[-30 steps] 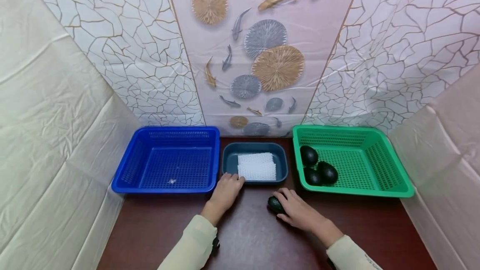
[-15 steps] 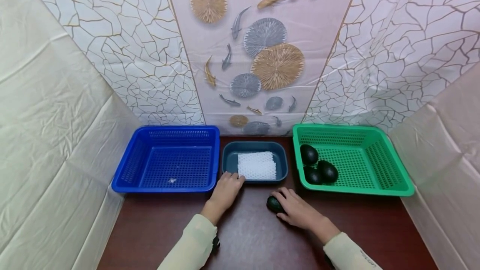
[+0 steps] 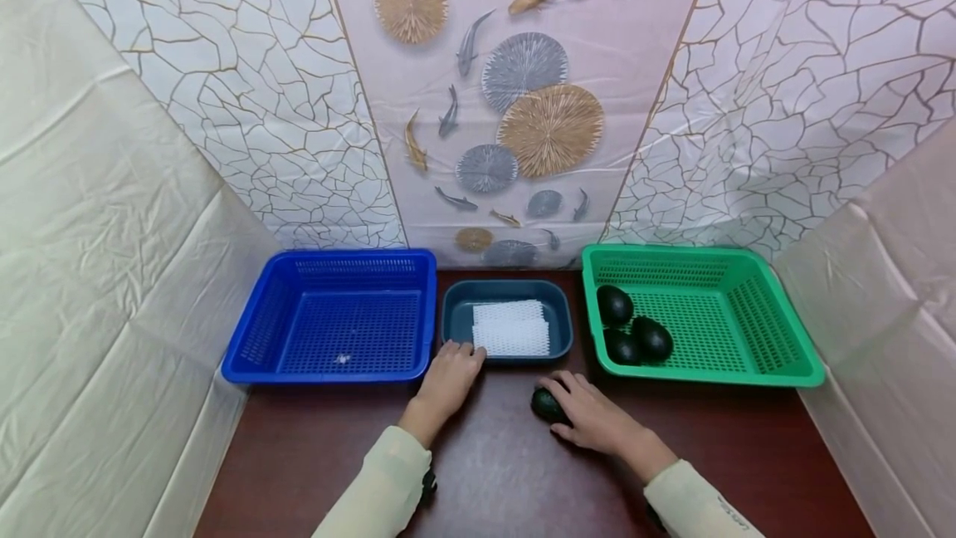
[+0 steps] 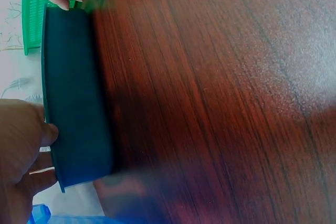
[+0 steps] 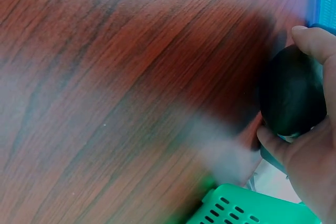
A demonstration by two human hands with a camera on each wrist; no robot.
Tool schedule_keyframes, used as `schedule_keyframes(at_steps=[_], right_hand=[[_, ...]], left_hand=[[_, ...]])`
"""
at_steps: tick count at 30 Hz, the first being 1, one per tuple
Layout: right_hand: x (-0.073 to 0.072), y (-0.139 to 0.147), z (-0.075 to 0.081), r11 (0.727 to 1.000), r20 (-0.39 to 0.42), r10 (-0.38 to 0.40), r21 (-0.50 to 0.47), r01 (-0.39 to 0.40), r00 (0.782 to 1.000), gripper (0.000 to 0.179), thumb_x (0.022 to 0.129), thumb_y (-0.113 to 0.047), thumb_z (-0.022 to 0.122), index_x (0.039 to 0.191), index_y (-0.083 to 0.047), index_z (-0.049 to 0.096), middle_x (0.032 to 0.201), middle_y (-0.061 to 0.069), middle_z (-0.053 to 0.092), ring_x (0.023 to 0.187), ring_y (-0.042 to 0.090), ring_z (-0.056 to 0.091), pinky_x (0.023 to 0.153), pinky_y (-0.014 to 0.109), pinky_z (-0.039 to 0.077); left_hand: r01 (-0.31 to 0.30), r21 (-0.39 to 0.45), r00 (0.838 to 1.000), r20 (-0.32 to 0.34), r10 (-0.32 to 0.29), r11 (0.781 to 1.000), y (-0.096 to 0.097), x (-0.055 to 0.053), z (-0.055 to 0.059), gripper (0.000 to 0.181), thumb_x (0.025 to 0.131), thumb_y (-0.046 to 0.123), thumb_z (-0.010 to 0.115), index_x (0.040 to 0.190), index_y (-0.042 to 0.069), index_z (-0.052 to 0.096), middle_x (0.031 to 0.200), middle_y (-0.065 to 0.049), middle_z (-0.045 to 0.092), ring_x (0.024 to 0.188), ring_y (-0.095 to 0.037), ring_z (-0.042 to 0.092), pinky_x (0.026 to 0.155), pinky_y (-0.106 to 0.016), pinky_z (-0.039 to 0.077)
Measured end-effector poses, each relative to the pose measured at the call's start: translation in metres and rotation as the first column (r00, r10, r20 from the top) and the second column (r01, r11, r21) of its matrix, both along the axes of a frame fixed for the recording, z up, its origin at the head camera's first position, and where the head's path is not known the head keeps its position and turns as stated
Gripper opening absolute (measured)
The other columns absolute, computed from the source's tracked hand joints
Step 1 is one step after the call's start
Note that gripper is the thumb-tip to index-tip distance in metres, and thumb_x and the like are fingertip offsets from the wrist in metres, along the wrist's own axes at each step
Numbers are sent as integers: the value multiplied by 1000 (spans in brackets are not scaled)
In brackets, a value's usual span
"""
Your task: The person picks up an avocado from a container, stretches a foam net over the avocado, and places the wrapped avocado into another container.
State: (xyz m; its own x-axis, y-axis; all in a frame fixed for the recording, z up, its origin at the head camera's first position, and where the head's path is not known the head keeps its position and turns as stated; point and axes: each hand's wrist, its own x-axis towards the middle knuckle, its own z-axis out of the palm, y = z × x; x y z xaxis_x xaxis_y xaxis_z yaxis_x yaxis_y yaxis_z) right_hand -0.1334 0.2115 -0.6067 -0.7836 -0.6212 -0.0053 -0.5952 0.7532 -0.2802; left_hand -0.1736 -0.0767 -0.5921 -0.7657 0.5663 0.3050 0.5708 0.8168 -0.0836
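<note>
Well, R hand is spread abt fruit-wide, thumb n fingers curled rnd the avocado in front of the tray, L hand grips the tray's near-left rim, so imo best cup fruit evenly & brace tray lightly

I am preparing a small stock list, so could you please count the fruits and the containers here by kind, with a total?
Baskets: 2 (blue basket, green basket)
Dish: 1
Dark fruits: 4 (3 inside the green basket, 1 in the right grip)
Total: 7
</note>
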Motion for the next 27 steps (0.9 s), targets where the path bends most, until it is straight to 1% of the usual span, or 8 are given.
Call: schedule_keyframes(at_steps=[4,7,10,13,18,21,25,27], right_hand=[[0,0,2,1000,-7,0,-19,-1,1000,75,87,-30,84,150,-10,47,140,10,52,123,28,55,99,48,51],[0,-1,2,1000,-6,-2,-29,1,1000,76,87,-28,84,150,-10,47,141,10,52,125,29,54,100,49,51],[0,-1,3,1000,-4,-3,-29,3,1000,76,87,-28,84,150,-10,47,141,9,52,126,28,54,101,49,50],[1,0,3,1000,-7,-3,-23,3,1000,75,87,-29,84,150,-10,47,141,9,52,126,28,54,101,48,50],[1,1,2,1000,-34,0,-18,-1,999,76,87,-30,84,150,-10,47,141,11,52,127,29,54,102,49,50],[2,2,2,1000,-58,6,-20,-7,998,77,86,-31,84,151,-9,47,141,12,53,128,30,54,102,50,50],[3,2,5,1000,-81,17,-21,-18,997,78,86,-33,84,151,-9,47,143,14,53,131,31,53,106,50,49],[4,2,8,999,-89,22,-23,-25,996,79,87,-34,83,152,-9,46,145,15,52,132,31,53,108,50,47]], left_hand=[[3,19,1000,13,-3,1000,-1,-2,-1,23,89,3,76,110,5,66,95,-10,68,89,-25,69,90,-42,58],[2,48,1000,-9,-1,999,-1,-3,0,25,88,5,76,110,4,65,96,-11,67,89,-25,67,87,-41,57],[-5,64,999,-36,8,998,0,-7,3,21,91,7,71,111,3,65,97,-11,66,91,-27,67,86,-40,57],[-20,66,999,-32,22,998,1,-10,6,20,95,10,68,114,4,65,101,-12,68,95,-27,67,87,-40,58],[-41,100,999,12,40,994,7,-19,10,20,99,13,64,116,5,66,108,-12,71,102,-27,69,88,-41,59],[-59,105,996,68,52,993,12,-25,14,23,101,15,63,121,4,66,115,-13,71,107,-28,69,90,-42,59],[-87,93,985,158,71,992,17,-32,18,30,101,18,64,128,3,64,121,-14,70,111,-29,68,92,-43,59],[-101,87,978,189,83,991,18,-35,20,33,100,18,65,129,3,64,124,-15,70,113,-29,68,94,-43,58]])
